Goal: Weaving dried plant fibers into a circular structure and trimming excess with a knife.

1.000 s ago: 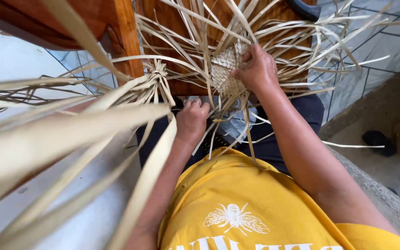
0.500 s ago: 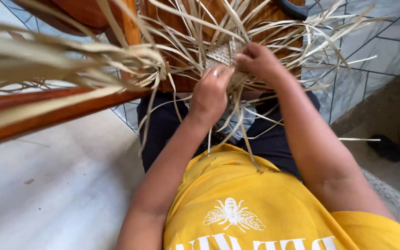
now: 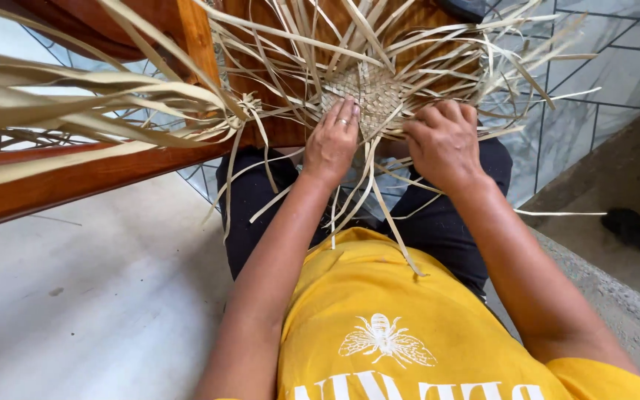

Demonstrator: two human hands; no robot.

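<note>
Both hands rest on a small woven mat (image 3: 368, 92) of pale straw strips held over the person's lap. Left hand (image 3: 332, 141) lies flat on the mat's lower left edge, fingers (image 3: 344, 116) stretched out side by side and pointing up and away from the body, a ring on one of them; it presses rather than grips. Right hand (image 3: 444, 141) sits at the mat's lower right edge with its fingers curled down over the strips there, though what exactly they pinch is covered by the knuckles, so I cannot tell whether they close on a strand.

The woven patch is roughly square, with no clear long axis, and faces up toward the camera. From its edges the loose straw strips (image 3: 424, 44) fan out in all directions, most running up and to the sides, a few hanging down over the dark trousers (image 3: 250, 200) toward the yellow shirt (image 3: 379, 311).

Behind the mat stands a wooden chair frame (image 3: 194, 44), partly screened by straw and cut off at the top. A blurred bundle of straw (image 3: 53, 104) crosses the left foreground. On the right, by the tiled wall (image 3: 601, 89), a dark object (image 3: 635, 228) on the floor is too indistinct to name.
</note>
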